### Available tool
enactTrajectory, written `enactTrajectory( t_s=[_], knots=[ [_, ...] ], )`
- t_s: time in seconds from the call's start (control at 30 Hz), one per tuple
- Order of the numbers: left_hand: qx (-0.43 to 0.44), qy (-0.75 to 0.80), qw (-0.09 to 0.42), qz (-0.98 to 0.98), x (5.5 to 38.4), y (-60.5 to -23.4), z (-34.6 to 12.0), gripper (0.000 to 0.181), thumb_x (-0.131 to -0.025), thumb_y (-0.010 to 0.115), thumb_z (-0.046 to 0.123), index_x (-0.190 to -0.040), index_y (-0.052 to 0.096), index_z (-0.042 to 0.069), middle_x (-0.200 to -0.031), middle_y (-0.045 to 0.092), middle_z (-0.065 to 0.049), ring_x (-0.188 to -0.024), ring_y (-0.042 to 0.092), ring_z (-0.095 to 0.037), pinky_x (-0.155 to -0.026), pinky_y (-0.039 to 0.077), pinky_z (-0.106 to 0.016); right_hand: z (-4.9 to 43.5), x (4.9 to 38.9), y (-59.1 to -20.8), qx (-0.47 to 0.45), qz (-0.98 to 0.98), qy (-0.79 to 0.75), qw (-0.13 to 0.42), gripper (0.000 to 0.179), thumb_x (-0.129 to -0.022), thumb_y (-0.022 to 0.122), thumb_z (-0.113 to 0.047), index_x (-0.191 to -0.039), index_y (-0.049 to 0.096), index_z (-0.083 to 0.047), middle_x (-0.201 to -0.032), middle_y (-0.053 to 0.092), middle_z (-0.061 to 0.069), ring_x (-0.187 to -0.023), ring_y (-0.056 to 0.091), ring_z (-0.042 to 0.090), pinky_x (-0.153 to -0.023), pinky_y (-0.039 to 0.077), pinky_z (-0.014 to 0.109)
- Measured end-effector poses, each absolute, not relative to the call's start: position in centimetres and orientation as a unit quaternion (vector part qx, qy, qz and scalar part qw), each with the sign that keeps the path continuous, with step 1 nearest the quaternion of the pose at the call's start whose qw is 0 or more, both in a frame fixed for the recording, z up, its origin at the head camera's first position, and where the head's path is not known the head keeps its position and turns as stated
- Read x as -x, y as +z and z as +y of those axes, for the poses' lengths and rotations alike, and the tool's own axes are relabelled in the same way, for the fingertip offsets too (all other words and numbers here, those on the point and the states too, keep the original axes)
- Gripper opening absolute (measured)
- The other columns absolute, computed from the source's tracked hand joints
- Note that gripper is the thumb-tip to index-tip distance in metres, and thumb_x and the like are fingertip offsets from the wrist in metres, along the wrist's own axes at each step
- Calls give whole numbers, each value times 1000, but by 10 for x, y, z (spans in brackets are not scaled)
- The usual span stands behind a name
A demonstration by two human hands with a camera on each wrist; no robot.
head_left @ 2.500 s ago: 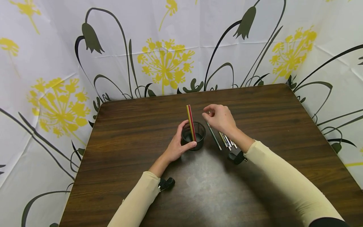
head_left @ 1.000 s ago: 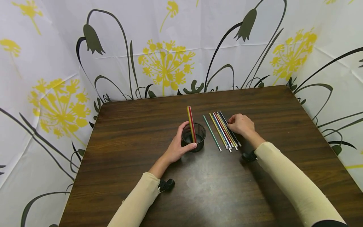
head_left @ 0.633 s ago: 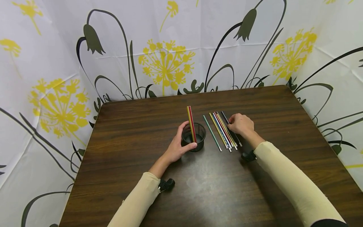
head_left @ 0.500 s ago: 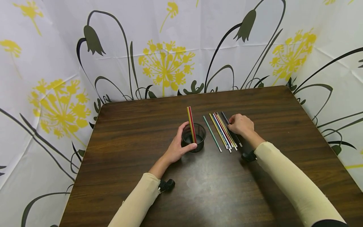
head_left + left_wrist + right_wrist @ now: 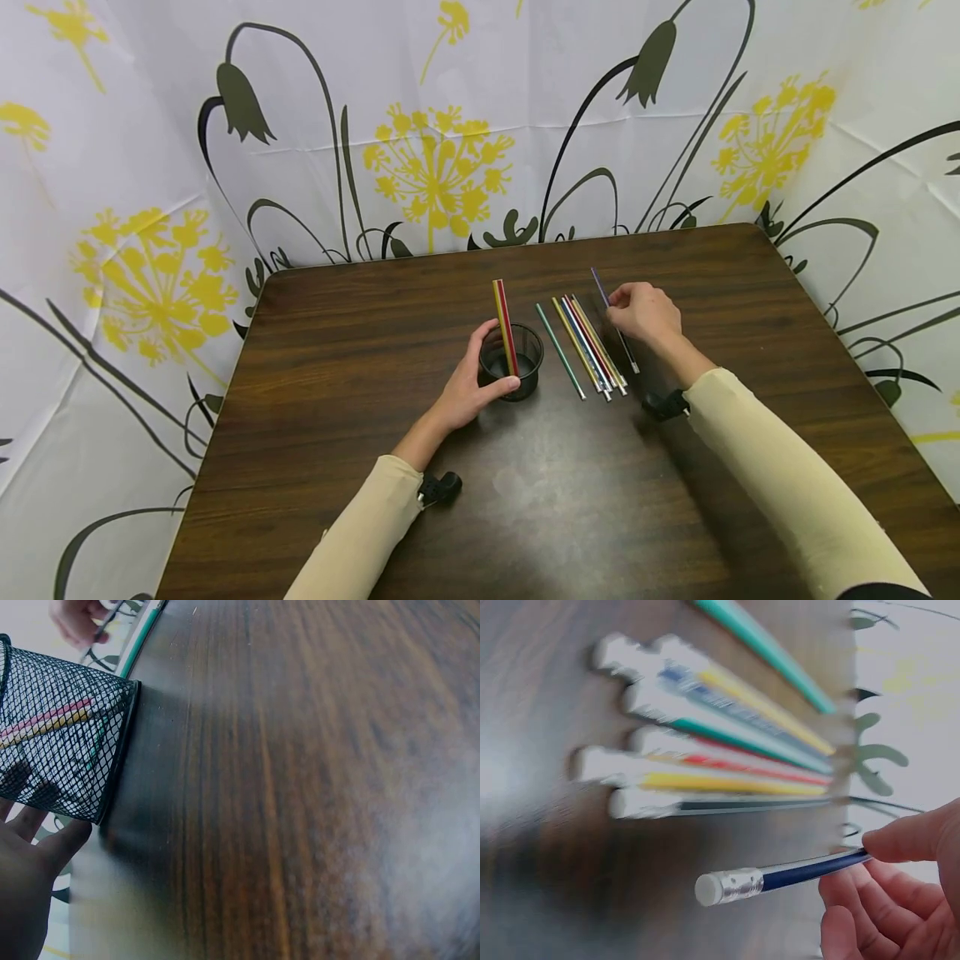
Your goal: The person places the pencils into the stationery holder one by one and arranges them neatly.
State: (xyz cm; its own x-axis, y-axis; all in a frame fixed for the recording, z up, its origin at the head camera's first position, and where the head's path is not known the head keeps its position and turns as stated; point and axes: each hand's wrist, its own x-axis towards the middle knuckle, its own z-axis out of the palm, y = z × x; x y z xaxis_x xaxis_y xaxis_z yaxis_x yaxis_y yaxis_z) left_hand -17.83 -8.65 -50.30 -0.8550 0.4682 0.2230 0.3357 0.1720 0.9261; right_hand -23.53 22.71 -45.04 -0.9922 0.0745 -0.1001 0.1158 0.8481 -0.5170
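Observation:
My left hand [image 5: 467,390] curls round the side of a black mesh pencil cup [image 5: 45,769]. A yellow pencil and a red pencil [image 5: 506,329] lean inside the cup, their upper parts sticking out above the rim. Between thumb and fingers my right hand [image 5: 649,317] pinches a dark blue pencil [image 5: 810,871] by its far part, its white eraser end pointing back toward me. Beside that pencil, several others [image 5: 592,350] lie side by side on the table, eraser ends nearest me. A single green pencil [image 5: 559,350] lies between them and the cup.
The dark wood-grain table [image 5: 337,350] reaches back to a white curtain [image 5: 300,192] printed with yellow and grey-green flowers. A black wrist camera [image 5: 442,489] is strapped to the left forearm, another [image 5: 664,406] to the right one, both low over the table.
My right hand has come from near the green pencil to the right end of the row. It now lifts the dark blue pencil away from the others. The left hand stays at the cup.

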Motion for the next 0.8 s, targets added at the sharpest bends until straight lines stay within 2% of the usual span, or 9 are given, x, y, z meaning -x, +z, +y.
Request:
enactTrajectory(
  t_s=[0.2,0.5,0.6,0.67,0.8],
  knots=[
    [-259,579,57,771,178,-503,-87,85,-88,73,23,-153,19,30,-150,37,-1,-137,36,-19,-111,25,-52,214,232,-424,-33,946,-322,-8,29,-90,61,-27,-114,70,-14,-95,71,2,-85,64,23,-67,44,40],
    [-268,593,65,756,165,-471,-84,83,-87,70,7,-153,19,6,-148,36,-20,-136,35,-37,-109,22,-63,184,217,-383,30,906,-416,-68,30,-89,63,-20,-115,68,-8,-90,71,5,-83,65,21,-74,45,36],
    [-265,592,69,758,164,-468,-84,83,-87,70,5,-153,19,4,-148,36,-21,-136,35,-38,-109,22,-62,174,211,-373,52,884,-455,-90,26,-88,64,-16,-112,68,-6,-88,71,6,-78,66,19,-73,46,31],
    [-265,592,66,758,166,-473,-84,83,-87,70,7,-153,19,7,-148,36,-19,-136,35,-36,-109,22,-61,167,208,-368,65,869,-479,-101,24,-88,65,-14,-110,67,-5,-88,70,6,-76,66,18,-71,47,28],
    [-258,583,61,768,173,-491,-85,84,-88,72,18,-154,20,22,-150,37,-6,-137,36,-24,-111,24,-56,156,201,-365,94,846,-515,-103,20,-88,69,-12,-107,65,-5,-90,70,6,-74,67,17,-66,49,25]
  ],
)
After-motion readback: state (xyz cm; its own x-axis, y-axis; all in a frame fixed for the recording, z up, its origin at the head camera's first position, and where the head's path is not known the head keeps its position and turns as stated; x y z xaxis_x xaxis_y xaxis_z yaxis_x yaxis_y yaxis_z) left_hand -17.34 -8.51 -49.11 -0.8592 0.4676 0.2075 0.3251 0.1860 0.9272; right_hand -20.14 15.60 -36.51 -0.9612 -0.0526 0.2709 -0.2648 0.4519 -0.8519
